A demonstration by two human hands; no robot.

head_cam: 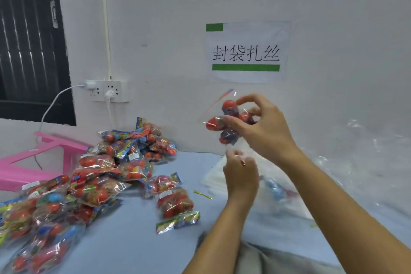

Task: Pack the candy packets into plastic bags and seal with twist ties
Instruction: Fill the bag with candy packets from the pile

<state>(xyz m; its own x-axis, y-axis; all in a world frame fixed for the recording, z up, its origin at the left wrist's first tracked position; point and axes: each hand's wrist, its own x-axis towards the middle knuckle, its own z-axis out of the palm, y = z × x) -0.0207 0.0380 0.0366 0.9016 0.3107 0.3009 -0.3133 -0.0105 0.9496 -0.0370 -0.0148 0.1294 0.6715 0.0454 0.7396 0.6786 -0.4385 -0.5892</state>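
My right hand holds a candy packet of red balls up in the air, inside a clear plastic bag with a red-striped edge. Just below it, my left hand pinches the gathered bag neck together with a thin gold twist tie. A large heap of candy packets covers the left side of the blue table. One packet lies apart near the middle. A loose green-yellow twist tie lies on the table beside my left wrist.
A pile of clear plastic bags lies at the right, with flat bags behind my left hand. A pink stand sits at the left. A wall socket with cables and a paper sign are on the wall.
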